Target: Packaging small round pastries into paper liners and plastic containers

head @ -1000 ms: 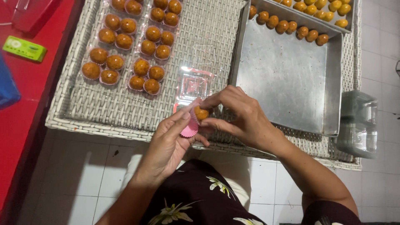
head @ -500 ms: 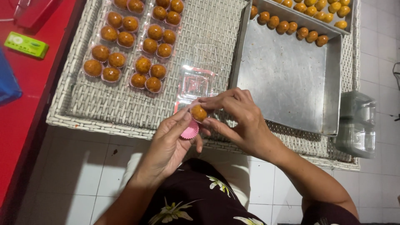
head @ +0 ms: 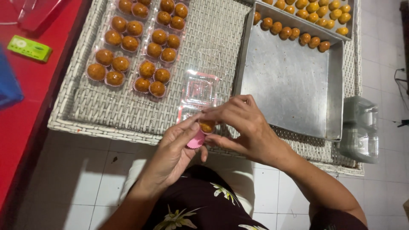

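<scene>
Our left hand (head: pixel 177 149) cupped a small pink paper cup (head: pixel 196 140) in its fingertips, and our right hand (head: pixel 243 127) pinched a round golden-brown pastry (head: pixel 207 126) between thumb and fingers, just at the cup's mouth. Both hands were closed narrowly on these two things, held above the near edge of the white woven tray (head: pixel 128 115). The pastry was a ball, so it had no long axis we could tell; the cup tilted with its open side up toward the pastry.

Just beyond our hands lay an open clear plastic clamshell box (head: pixel 201 89), empty, its long axis running away from us. Farther left on the woven tray stood two filled clear boxes of pastries (head: pixel 136 44), each a double row running the same way. To the right sat a metal baking tray (head: pixel 289 81), mostly bare, with rows of pastries along its far edge. A stack of clear plastic boxes (head: pixel 360 130) stood at the tray's right corner.

The woven tray rested over a white tiled floor (head: pixel 76 179), and a red bench (head: pixel 30 89) with a small green packet (head: pixel 30 48) ran along the left.
</scene>
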